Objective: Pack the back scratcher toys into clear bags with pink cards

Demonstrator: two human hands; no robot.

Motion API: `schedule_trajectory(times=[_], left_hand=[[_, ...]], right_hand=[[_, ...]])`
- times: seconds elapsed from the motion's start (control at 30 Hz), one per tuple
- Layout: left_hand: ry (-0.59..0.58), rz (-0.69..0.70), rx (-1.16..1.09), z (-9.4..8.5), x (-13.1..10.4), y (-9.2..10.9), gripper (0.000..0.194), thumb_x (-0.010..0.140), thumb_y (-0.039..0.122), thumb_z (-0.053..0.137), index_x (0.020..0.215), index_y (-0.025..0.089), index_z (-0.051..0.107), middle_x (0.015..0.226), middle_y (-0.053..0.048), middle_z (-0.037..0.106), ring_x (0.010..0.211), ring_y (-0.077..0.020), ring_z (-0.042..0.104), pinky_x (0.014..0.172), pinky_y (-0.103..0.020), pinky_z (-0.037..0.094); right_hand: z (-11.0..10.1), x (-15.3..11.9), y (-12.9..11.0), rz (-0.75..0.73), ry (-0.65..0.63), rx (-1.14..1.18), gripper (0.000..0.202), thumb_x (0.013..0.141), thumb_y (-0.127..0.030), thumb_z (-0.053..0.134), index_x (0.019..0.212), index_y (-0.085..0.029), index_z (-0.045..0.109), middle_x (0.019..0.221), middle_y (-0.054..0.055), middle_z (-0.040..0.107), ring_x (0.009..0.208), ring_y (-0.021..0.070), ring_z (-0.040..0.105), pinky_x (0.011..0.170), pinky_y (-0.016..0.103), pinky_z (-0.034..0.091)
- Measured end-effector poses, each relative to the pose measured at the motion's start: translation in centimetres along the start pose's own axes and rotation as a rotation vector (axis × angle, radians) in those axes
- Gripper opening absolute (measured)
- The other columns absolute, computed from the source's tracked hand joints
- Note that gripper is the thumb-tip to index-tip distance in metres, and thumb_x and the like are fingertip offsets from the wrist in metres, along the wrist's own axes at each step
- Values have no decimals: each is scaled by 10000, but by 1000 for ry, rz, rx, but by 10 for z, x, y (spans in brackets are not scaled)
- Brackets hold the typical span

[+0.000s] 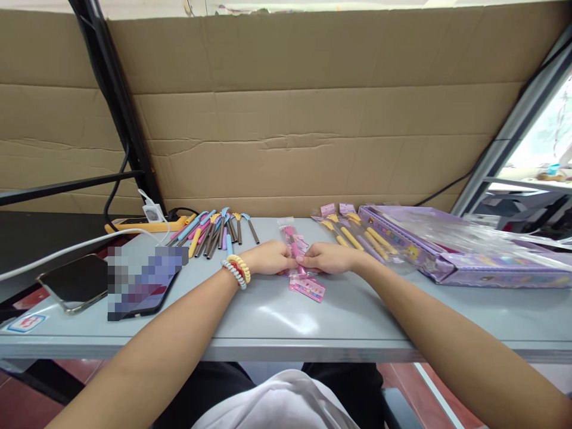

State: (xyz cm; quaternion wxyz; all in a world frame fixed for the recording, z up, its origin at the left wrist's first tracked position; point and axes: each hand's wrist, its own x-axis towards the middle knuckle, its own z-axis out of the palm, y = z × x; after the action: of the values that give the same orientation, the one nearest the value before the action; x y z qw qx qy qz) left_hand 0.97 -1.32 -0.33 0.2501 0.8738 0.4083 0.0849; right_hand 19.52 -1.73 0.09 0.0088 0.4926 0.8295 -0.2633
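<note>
A pink stick in a clear plastic bag (292, 241) lies at the middle of the grey table (277, 322). My left hand (272, 258) pinches the bag's near part from the left. From the right, my right hand (326, 258) grips the same part, fingertips almost touching the left ones. Just in front of both hands lies a pink printed card (308, 288). Loose sticks with hand-shaped ends (214, 232) are heaped left of my left hand. Bagged yellow and purple sticks (357, 235) rest beyond my right hand.
Two phones, one dark (78, 283) and one with a lit, blurred screen (147, 283), lie at the left near a yellow power strip (156, 226) and a white cable. A purple box (433, 247) holding clear plastic bags stands at the right. Cardboard (313, 113) walls the back.
</note>
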Motion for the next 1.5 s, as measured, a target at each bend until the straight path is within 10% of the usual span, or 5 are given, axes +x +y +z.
schedule_trajectory(times=[1.5], left_hand=[[25,19,-14,1,1,-2,334,748,400,510,499,181,479,492,20,493,477,-114,413,479,-250,281]], right_hand=[[-1,-3,-2,8,2,-16,527,822,-642,385,567,-181,385,520,-29,347,487,94,293,500,267,244]])
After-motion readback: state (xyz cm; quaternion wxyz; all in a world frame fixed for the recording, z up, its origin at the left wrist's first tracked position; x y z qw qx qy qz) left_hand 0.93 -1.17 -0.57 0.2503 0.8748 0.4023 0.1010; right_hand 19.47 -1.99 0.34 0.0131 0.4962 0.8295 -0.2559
